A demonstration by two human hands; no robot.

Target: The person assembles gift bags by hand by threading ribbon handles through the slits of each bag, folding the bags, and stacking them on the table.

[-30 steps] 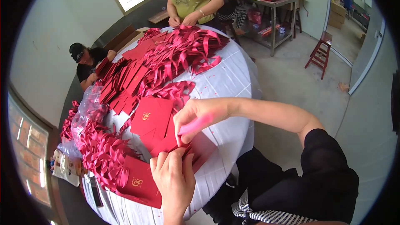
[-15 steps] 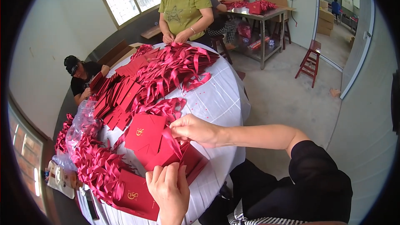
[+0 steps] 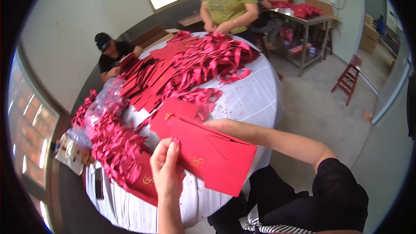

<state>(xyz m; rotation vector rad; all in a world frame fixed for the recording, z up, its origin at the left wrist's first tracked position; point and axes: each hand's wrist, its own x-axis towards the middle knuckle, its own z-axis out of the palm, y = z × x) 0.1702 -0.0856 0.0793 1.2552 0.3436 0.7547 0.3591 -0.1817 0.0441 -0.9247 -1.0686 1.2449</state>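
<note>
A round table [image 3: 255,99] under a white cloth fills the workroom, heaped with red ribbons [image 3: 208,58] and stacks of flat red envelopes [image 3: 143,84]. Beyond the grip, across the cloth, a person in a green shirt [image 3: 227,2] and a person in a black cap [image 3: 108,54] work at the far rim. Nearer, a large red envelope [image 3: 212,156], which half a second ago lay low over the pile, is now lifted clear of the table and tilted toward the camera, flap side showing, so the handling has moved from picking up to working in the air. The left hand [image 3: 167,171] pinches its near edge between thumb and fingers; the right hand [image 3: 219,125] is closed on the far edge, mostly hidden behind it. Just below the grip, another envelope [image 3: 145,180] with a gold mark rests on the cloth.
</note>
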